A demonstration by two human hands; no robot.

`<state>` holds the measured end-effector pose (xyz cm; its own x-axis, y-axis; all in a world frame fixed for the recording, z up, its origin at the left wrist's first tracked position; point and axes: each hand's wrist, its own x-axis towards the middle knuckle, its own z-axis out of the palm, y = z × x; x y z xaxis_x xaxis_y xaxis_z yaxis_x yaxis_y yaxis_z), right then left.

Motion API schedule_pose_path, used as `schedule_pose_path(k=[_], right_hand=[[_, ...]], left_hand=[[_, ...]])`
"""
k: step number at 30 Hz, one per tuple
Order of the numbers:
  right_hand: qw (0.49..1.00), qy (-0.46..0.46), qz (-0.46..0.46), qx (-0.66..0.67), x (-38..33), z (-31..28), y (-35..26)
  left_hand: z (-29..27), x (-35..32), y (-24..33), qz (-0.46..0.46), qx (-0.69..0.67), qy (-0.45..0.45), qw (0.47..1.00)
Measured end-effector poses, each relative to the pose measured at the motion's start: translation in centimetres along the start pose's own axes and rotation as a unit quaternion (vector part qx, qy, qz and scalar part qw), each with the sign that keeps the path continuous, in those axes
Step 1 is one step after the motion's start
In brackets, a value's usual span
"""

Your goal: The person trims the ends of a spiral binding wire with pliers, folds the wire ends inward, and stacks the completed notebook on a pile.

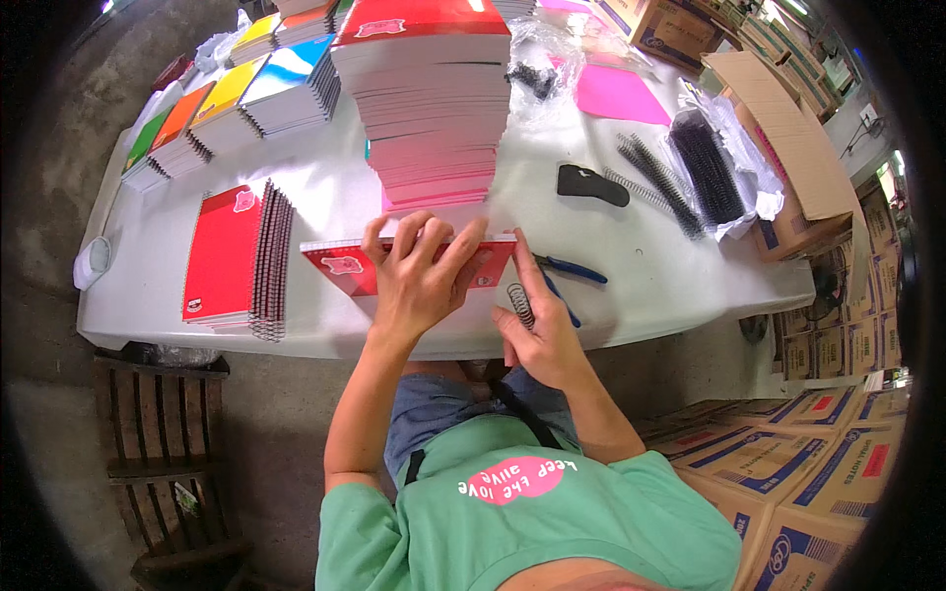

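A red notebook [340,264] lies at the near edge of the white table [650,286]. My left hand [419,276] presses down on it, fingers spread over its top edge. My right hand [542,330] pinches a black spiral binding coil [520,303] at the notebook's right side, index finger pointing up along the cover edge. Blue-handled pliers [572,271] lie just right of my right hand. A tall stack of red-covered unbound notebooks [429,98] stands directly behind my hands.
A pile of bound red notebooks [236,258] sits left. Coloured notebook stacks [232,98] line the far left. Black coils [705,172], a black object [591,184], pink sheets [616,96] and cardboard boxes [788,148] are right. A wooden chair [163,433] stands lower left; boxes [798,483] lower right.
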<state>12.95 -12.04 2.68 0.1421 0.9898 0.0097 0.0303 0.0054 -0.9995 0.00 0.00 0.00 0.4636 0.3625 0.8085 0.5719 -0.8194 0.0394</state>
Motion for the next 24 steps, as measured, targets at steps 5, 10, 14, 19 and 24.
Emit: schedule_pose_path(k=[5, 10, 14, 19, 24], right_hand=[[0.999, 0.009, 0.002, -0.036, -1.1, -1.0, -0.7], [0.998, 0.037, -0.042, -0.004, -1.2, -4.0, 0.2], [0.992, 0.080, -0.052, -0.083, -0.3, -5.7, -0.8], [0.960, 0.072, -0.130, -0.237, 1.3, -6.1, -1.8], [0.938, 0.047, -0.209, -0.273, 2.6, -6.1, -1.5]], left_hand=[[-0.6, -0.4, 1.4, 0.006, -0.036, 0.020, 0.999], [0.4, -1.5, 2.6, -0.026, 0.023, 0.037, 0.999], [1.8, -1.7, 4.1, -0.075, 0.030, 0.057, 0.995], [1.9, -1.1, 4.0, -0.079, 0.009, 0.048, 0.996], [1.5, -1.0, 3.4, -0.041, -0.017, 0.058, 0.997]])
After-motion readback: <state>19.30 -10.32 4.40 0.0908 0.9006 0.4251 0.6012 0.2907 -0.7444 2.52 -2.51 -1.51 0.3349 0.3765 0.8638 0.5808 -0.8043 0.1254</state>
